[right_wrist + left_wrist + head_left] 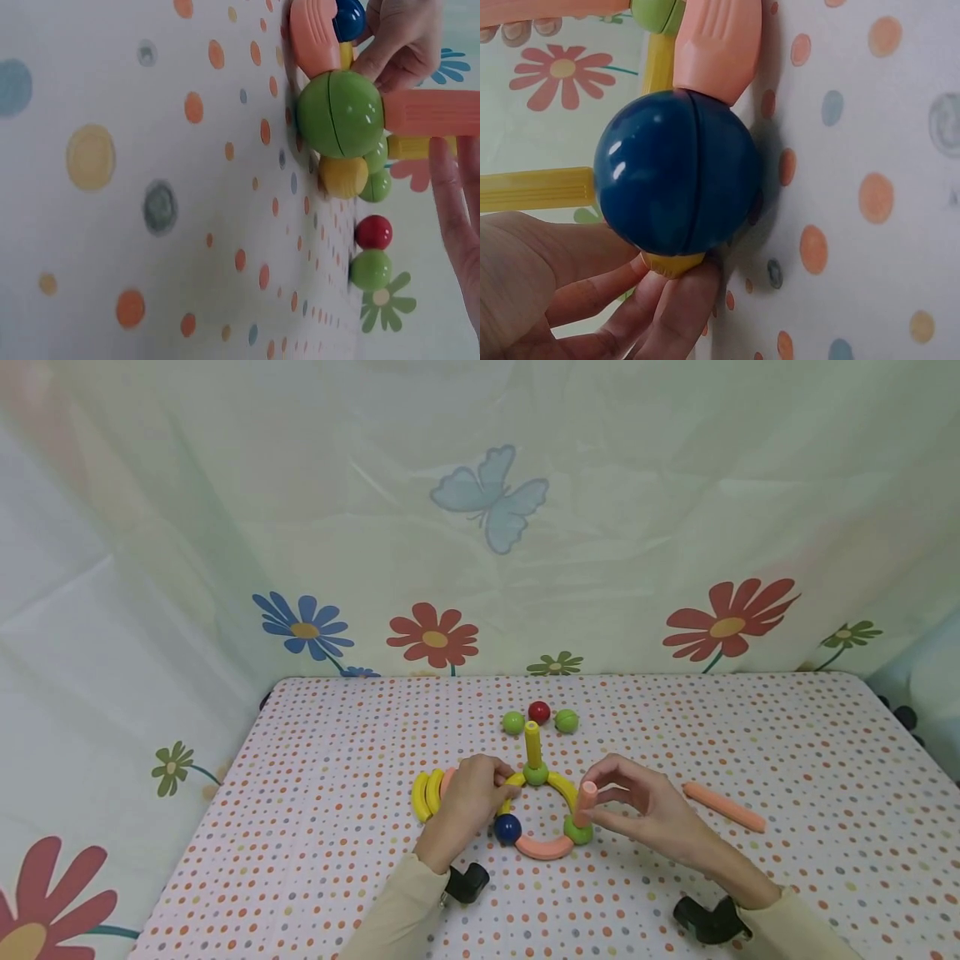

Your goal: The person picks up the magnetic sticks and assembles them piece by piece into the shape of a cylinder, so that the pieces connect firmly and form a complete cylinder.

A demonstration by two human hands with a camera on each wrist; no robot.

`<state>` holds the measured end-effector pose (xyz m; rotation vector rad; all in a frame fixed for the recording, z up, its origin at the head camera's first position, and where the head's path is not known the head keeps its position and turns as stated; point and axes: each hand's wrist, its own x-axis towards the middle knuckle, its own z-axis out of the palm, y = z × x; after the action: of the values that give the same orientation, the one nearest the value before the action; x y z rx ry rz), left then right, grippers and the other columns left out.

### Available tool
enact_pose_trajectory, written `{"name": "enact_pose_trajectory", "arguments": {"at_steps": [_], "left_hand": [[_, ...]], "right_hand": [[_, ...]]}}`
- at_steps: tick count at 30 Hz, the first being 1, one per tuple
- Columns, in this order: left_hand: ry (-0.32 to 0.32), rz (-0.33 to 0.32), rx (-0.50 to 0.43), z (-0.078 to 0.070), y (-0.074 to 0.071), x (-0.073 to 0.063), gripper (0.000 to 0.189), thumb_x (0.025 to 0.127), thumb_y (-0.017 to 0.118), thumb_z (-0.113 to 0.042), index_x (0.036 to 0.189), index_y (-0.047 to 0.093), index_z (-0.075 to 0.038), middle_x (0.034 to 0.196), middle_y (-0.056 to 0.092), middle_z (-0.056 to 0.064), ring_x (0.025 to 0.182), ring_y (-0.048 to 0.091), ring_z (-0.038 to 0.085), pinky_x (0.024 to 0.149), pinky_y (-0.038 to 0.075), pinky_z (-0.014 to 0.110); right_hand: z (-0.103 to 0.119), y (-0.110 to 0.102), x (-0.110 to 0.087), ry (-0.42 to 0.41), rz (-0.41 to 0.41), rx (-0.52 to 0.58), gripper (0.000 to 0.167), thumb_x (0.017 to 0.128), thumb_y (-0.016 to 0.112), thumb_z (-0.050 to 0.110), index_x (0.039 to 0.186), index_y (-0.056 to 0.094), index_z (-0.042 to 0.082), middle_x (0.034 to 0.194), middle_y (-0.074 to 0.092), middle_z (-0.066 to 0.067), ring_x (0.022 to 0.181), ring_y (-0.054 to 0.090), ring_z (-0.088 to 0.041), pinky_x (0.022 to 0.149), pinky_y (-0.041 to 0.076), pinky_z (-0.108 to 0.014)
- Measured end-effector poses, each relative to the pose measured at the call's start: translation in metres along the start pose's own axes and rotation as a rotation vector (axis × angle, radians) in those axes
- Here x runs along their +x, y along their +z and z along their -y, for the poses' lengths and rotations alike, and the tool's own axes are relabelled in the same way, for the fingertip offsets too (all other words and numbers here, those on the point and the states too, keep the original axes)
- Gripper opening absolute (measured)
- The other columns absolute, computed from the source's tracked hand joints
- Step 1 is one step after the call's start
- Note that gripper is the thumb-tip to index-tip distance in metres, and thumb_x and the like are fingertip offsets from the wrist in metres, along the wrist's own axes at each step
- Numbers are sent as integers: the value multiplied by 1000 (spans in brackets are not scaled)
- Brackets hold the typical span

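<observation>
Curved sticks and balls form a ring on the table. My left hand pinches the left yellow curved stick beside the blue ball. With thumb and fingers, my right hand holds an upright pink stick, whose lower end meets a green ball. A curved pink stick links the blue ball and that green one. At the ring's back, another green ball bears an upright yellow stick. Another yellow curved stick runs along the right side.
Behind the ring lie a red ball and two loose green balls, one at left, one at right. Yellow curved sticks lie left of my left hand, a pink one partly hidden. A straight pink stick lies at right.
</observation>
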<state>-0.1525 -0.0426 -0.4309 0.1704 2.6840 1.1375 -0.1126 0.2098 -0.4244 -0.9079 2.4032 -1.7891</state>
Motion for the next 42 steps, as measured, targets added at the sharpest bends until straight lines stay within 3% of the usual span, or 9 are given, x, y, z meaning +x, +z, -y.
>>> {"name": "enact_pose_trajectory", "arguments": {"at_steps": [3, 7, 12, 16, 21, 25, 34, 37, 42], "left_hand": [[11, 0, -1, 0, 0, 0, 16, 90, 83, -9, 103, 77, 0, 85, 62, 0, 72, 55, 10, 63, 46, 21], [9, 11, -10, 1, 1, 0, 17, 91, 83, -9, 105, 77, 0, 85, 62, 0, 71, 54, 11, 61, 45, 21], [4, 21, -6, 1, 0, -1, 17, 91, 82, -8, 105, 77, 0, 84, 61, 0, 71, 54, 11, 60, 44, 21], [70, 11, 31, 3, -1, 0, 22, 90, 84, -9, 108, 76, 1, 89, 63, 1, 78, 55, 13, 68, 48, 24], [169, -11, 30, 2, 0, 5, 40, 89, 86, -19, 122, 72, 0, 110, 69, 9, 97, 64, 20, 85, 55, 33], [202, -3, -40, -1, 4, 11, 37, 92, 84, -23, 121, 72, -3, 118, 70, 9, 104, 68, 20, 87, 57, 30], [211, 6, -42, -5, 8, 18, 23, 92, 83, -18, 108, 74, -5, 106, 74, 5, 90, 64, 13, 78, 53, 25], [219, 19, -32, -9, 7, 18, 22, 92, 83, -17, 108, 74, -4, 105, 73, 6, 87, 62, 13, 77, 52, 25], [221, 31, 10, -15, 6, 18, 23, 92, 82, -15, 110, 75, -3, 105, 73, 5, 89, 62, 13, 77, 52, 24]], "right_hand": [[4, -7, -5, 50, -10, -71, 31, 95, 74, -4, 122, 61, 1, 115, 64, -7, 106, 67, -10, 91, 58, -31], [3, -26, -17, 58, -54, -299, 26, 96, 73, -1, 119, 64, 8, 113, 66, -5, 104, 66, -10, 88, 58, -32], [-15, -58, -39, 5, -105, -572, 41, 81, 84, -8, 112, 67, 13, 108, 65, 1, 99, 63, -6, 82, 55, -21], [-30, -83, -56, 53, -112, -678, 47, 74, 91, -4, 111, 68, 14, 107, 64, 2, 95, 59, -1, 78, 52, -17], [-37, -94, -67, 226, -100, -724, 45, 74, 94, 7, 112, 70, 8, 108, 64, -6, 87, 53, 2, 68, 51, -24], [-39, -96, -69, 301, -92, -721, 46, 76, 93, 6, 115, 70, 3, 108, 64, -10, 84, 54, 1, 66, 51, -24], [-39, -101, -67, 415, -65, -683, 38, 83, 85, -3, 117, 68, -5, 111, 66, -19, 85, 65, -16, 66, 54, -23], [-39, -103, -67, 426, -57, -688, 35, 85, 83, -4, 116, 68, -5, 109, 68, -18, 85, 67, -23, 66, 55, -24], [-41, -105, -68, 407, -52, -708, 32, 84, 83, -3, 113, 70, -4, 104, 69, -14, 83, 67, -20, 66, 55, -25]]}}
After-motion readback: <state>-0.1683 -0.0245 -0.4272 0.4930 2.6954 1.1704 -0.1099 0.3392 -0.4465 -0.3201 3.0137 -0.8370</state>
